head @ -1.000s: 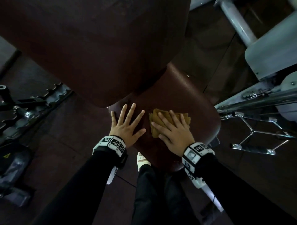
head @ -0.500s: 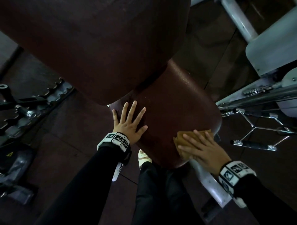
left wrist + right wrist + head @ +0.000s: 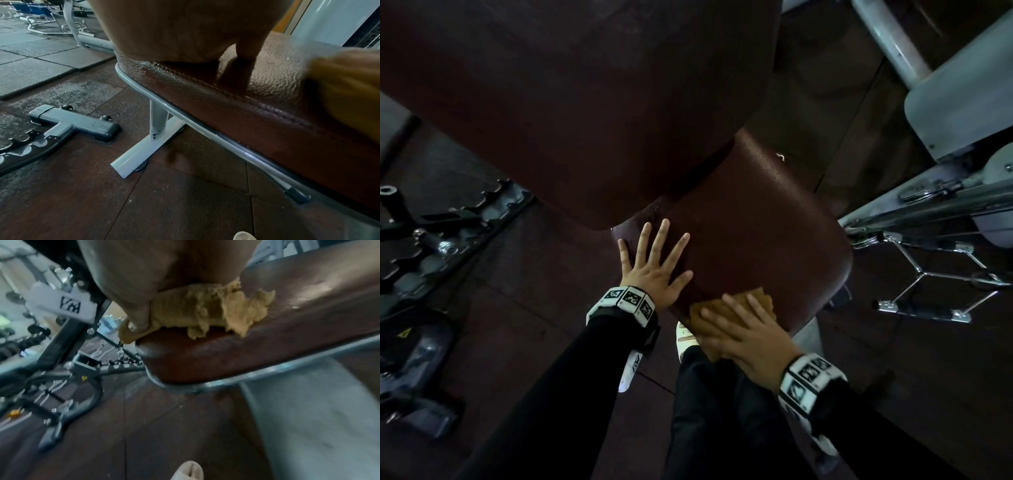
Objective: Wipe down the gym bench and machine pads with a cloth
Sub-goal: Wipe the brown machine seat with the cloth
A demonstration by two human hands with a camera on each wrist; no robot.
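Note:
The dark brown seat pad (image 3: 760, 233) of the gym bench lies below me, with the large backrest pad (image 3: 571, 96) rising above it. My left hand (image 3: 654, 263) lies flat with spread fingers on the seat's left part. My right hand (image 3: 743, 329) presses a tan cloth (image 3: 726, 308) onto the seat's near edge with straight fingers. In the right wrist view the cloth (image 3: 205, 311) bunches under the palm on the pad's (image 3: 267, 344) rim. The left wrist view shows the textured pad (image 3: 267, 91) and a blurred bit of the cloth (image 3: 349, 91) at the right.
A white bench foot (image 3: 144, 146) stands on the dark rubber floor. A black toothed bench frame (image 3: 448, 219) lies on the floor at the left. A grey machine with a chrome cable handle (image 3: 928, 291) stands close at the right. My white shoe (image 3: 685, 339) is under the seat's front.
My right hand has swept the cloth from the seat's middle to its front right corner, then left along the near edge. The left hand has stayed flat in place.

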